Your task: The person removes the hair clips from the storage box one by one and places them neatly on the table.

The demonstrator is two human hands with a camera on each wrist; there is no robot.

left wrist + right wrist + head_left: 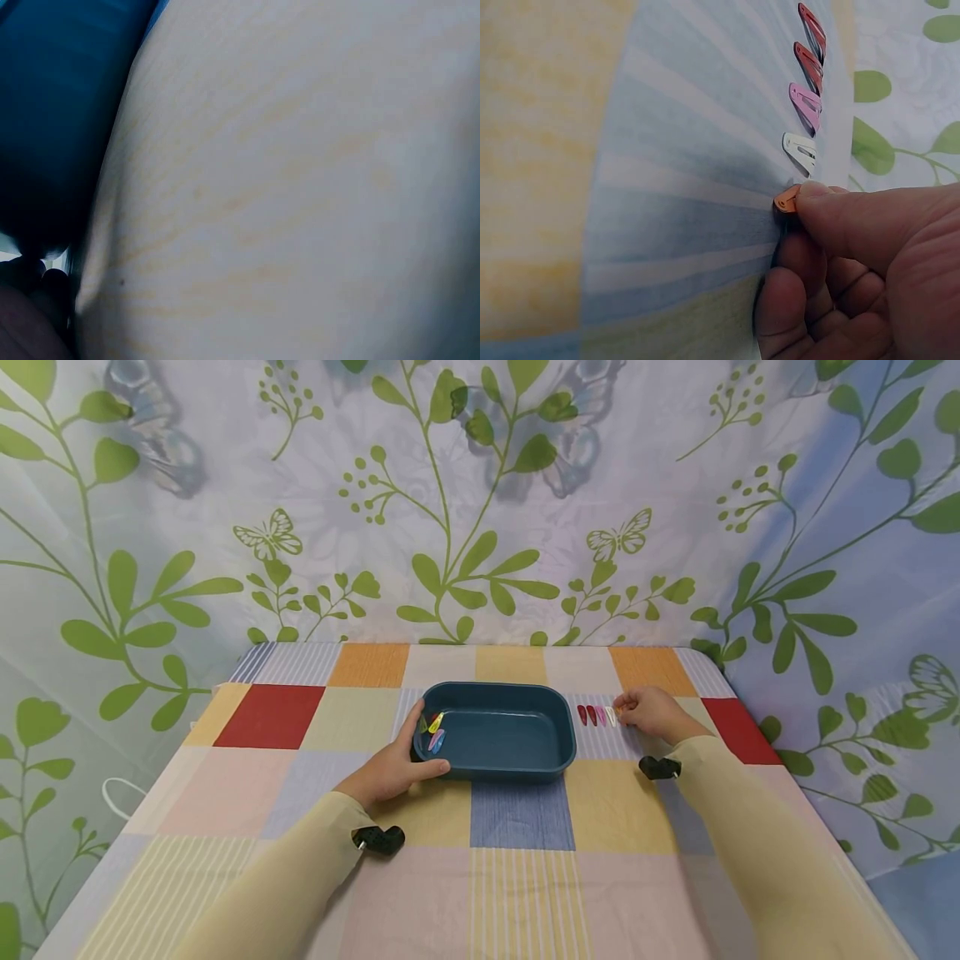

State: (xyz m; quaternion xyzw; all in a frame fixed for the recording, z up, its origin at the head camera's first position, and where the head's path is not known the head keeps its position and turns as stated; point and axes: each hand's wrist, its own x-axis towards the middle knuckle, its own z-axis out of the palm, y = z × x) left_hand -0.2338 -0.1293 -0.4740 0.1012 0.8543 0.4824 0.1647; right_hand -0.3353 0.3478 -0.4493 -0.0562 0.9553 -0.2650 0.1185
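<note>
A dark blue plastic tray [497, 774] stands on the patterned cloth. At its left front corner my left hand [390, 772] holds it, thumb along the front and fingers along the left side. Inside the tray's left end lie several snap hair clips, among them a yellow clip [436, 722] and a blue clip [438, 742]. To the right of the tray, my right hand [654, 713] pinches an orange hair clip [786, 199] between thumb and forefinger. Beside it in a row lie a white clip [799, 152], a pink clip [805, 105] and two red clips [808, 64].
The table wears a patchwork-patterned cloth [405, 893]. A leaf-printed curtain [480, 527] hangs behind and on both sides. Each sleeve has a black wrist camera [379, 840] at its cuff. A white cable [112, 797] loops beside the table's left edge.
</note>
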